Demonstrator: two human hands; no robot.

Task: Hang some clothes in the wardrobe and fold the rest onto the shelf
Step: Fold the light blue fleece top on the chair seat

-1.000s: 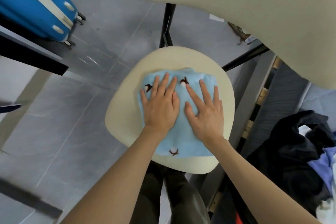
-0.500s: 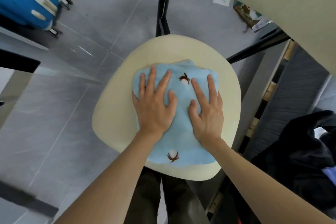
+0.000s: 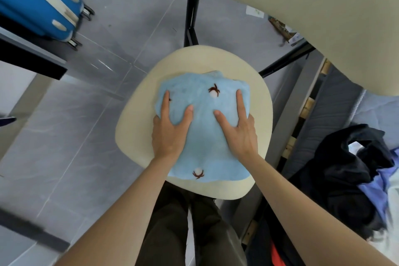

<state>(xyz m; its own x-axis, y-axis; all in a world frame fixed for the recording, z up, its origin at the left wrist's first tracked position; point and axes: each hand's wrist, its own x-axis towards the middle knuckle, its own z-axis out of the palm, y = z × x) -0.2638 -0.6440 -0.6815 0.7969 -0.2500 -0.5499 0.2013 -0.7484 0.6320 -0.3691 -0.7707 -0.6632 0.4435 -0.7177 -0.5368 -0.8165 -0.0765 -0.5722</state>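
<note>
Two hands lie on a folded light-blue garment (image 3: 207, 136) in the middle of the frame, spread over the cream seat of a chair (image 3: 138, 134). The left hand (image 3: 170, 129) sits at the garment's left edge with index finger and thumb laid out on top, while its other fingers curl down around the edge, so it grips the cloth there. The right hand (image 3: 239, 129) mirrors it at the right edge: index finger and thumb on the fabric, remaining fingers tucked under the side. The garment is fleecy, with small brown-and-white motifs near its upper middle and lower middle.

The chair's cream backrest (image 3: 302, 17) fills the upper right of the frame, and its black legs (image 3: 191, 19) run down to a floor of large grey tiles (image 3: 75, 136) with pale grout lines. At upper left a blue suitcase (image 3: 32, 0) with cream trim and small wheels stands on the floor, next to a dark-edged panel. Along the right side runs a bed frame with wooden slats (image 3: 306, 106), and on it at lower right lies a heap of clothes (image 3: 349, 177), dark, lilac and white. The person's dark trousers (image 3: 172, 222) show at the bottom centre.
</note>
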